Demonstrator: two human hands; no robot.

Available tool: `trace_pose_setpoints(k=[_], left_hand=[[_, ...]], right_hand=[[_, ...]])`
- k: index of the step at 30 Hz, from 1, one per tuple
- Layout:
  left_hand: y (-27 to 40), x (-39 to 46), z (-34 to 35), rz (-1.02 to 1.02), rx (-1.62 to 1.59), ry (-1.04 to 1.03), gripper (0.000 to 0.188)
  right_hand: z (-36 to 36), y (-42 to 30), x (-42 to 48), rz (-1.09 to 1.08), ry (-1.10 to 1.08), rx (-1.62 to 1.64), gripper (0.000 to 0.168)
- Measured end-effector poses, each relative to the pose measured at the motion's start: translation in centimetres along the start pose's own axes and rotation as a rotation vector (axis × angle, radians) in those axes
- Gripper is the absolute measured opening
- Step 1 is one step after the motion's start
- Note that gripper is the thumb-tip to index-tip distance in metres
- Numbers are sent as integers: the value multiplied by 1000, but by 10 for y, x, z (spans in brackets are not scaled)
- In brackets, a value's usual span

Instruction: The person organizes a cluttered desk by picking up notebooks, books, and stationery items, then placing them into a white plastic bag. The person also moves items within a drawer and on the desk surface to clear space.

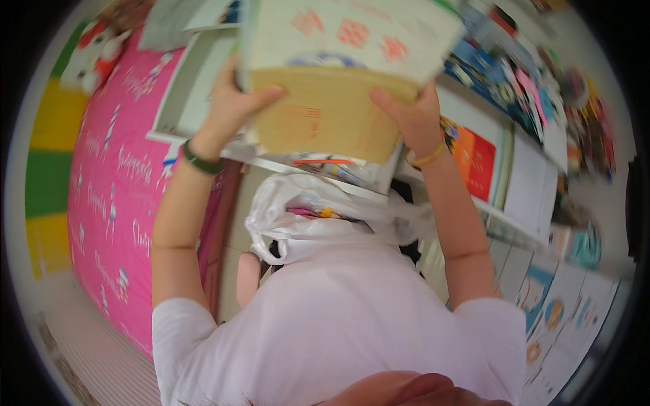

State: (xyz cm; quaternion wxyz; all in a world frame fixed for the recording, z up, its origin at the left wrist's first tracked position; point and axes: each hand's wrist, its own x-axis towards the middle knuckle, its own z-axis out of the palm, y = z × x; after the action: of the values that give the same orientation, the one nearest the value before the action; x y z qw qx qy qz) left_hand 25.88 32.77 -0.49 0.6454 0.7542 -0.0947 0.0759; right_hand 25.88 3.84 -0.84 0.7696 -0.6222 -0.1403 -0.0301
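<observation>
With both hands I grip a bundle of papers (355, 38), which bears red characters on a pale sheet. Its near part is a brown paper envelope (330, 116) with orange-red print. My left hand (233, 104) clasps the left edge, thumb across the brown paper. The right edge is in my right hand (414, 114), its thumb also lying on the front. Motion blurs the bundle, and the fingers behind it are hidden. Nearer my body, a white plastic bag (274, 198) gapes, showing pink and yellow things inside. Beyond it lies an orange stick-like item (325, 162) in a white drawer (376, 195).
A white open drawer or tray (170, 96) juts out at left, beside a bed with a pink printed sheet (127, 203). Plush toys (91, 58) sit on the bed. To the right are a red booklet or packet (482, 165), cluttered stationery (508, 86) and a drawer cabinet (553, 314).
</observation>
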Motion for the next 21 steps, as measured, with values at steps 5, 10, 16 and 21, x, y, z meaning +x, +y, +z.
trace_pose_setpoints(k=[5,10,16,21], left_hand=[[52,-34,52,-333,-365,-262,85],[68,-43,124,-546,-464,-438,75],[77,-35,230,-787,-586,-731,67],[50,-19,316,-976,-702,-852,51]], right_hand=[[-30,-66,-31,336,132,183,60],[-99,-69,-97,517,208,201,64],[-201,-92,-159,594,321,360,51],[-294,-81,-181,798,335,601,46]])
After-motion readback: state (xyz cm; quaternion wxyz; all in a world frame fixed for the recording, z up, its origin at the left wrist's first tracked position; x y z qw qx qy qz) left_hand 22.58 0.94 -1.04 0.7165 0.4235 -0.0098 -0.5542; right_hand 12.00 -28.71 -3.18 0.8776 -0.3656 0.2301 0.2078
